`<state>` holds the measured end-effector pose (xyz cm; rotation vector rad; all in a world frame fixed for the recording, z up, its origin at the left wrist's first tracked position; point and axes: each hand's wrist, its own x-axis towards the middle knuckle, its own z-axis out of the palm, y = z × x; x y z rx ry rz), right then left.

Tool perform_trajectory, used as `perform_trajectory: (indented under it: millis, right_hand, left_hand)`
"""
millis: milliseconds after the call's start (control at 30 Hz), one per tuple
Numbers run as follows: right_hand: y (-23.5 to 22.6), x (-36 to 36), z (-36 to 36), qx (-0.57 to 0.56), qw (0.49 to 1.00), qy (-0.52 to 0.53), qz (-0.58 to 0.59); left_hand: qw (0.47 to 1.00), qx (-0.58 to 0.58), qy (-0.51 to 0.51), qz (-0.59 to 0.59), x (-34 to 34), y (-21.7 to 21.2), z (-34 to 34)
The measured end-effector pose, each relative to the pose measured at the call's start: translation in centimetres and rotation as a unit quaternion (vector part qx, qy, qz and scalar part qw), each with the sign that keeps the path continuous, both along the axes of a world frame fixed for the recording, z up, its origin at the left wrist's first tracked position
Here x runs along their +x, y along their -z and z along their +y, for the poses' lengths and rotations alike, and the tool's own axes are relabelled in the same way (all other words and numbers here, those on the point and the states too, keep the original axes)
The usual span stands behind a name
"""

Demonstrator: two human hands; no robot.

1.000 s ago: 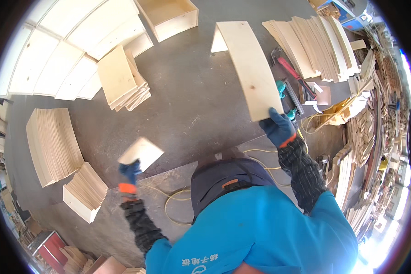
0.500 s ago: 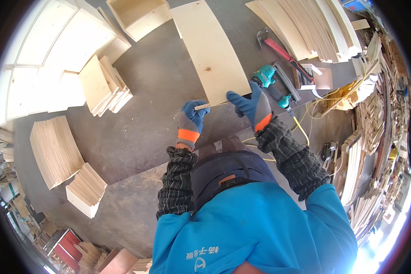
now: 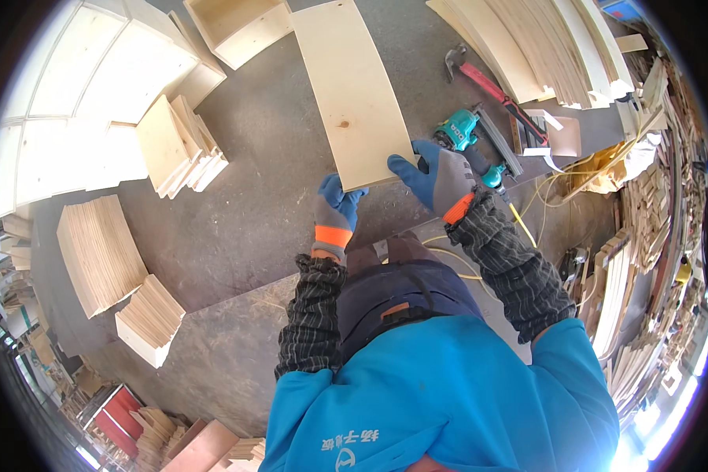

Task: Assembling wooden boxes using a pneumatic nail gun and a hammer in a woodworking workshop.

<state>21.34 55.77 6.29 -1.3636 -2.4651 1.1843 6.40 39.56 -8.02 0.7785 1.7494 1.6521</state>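
Observation:
A long pale wooden board (image 3: 354, 86) with a small knot points away from me over the dark worktable. My left hand (image 3: 338, 206), in a blue and grey glove with an orange cuff, is closed on its near left corner. At the near right corner is my right hand (image 3: 440, 179), gloved alike, with the thumb on the board's face and the other fingers curled at its edge. Just beyond the right hand lies a teal nail gun (image 3: 458, 130) with a hose. A claw hammer (image 3: 492, 85) with a red and black handle rests past it.
Wooden boxes stand at the far left (image 3: 145, 59) and back (image 3: 240, 31). Small panels (image 3: 182, 149) lean there. Two stacks of thin panels (image 3: 102, 252) (image 3: 149, 318) sit at left. More long boards (image 3: 519, 47) are stacked back right, near an open cardboard box (image 3: 562, 138).
The board's near end has shifted left and slightly toward me, and it is turned a little. A small wood end seen at my left fingers is now hidden. Both hands keep their hold.

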Motion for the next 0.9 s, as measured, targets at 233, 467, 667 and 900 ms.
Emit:
perform_trajectory:
  millis: [233, 467, 667, 900]
  right_hand:
    - [-0.7, 0.5, 0.5, 0.049, 0.997, -0.059, -0.029]
    - [0.6, 3.1, -0.3, 0.081, 0.987, -0.053, 0.13]
    - [2.5, 4.2, -0.3, 0.188, 0.954, -0.139, 0.186]
    - [3.5, 4.3, 0.3, 0.213, 0.948, -0.164, 0.173]
  left_hand:
    - [1.0, 0.02, 0.01, 0.0, 0.2, 1.4, 0.4]
    - [0.997, -0.032, -0.03, 0.057, 0.5, -2.6, -0.2]
    - [0.988, -0.023, -0.071, 0.136, 1.7, -7.0, -2.2]
    - [0.972, 0.04, -0.014, 0.233, -0.3, -5.2, -2.2]
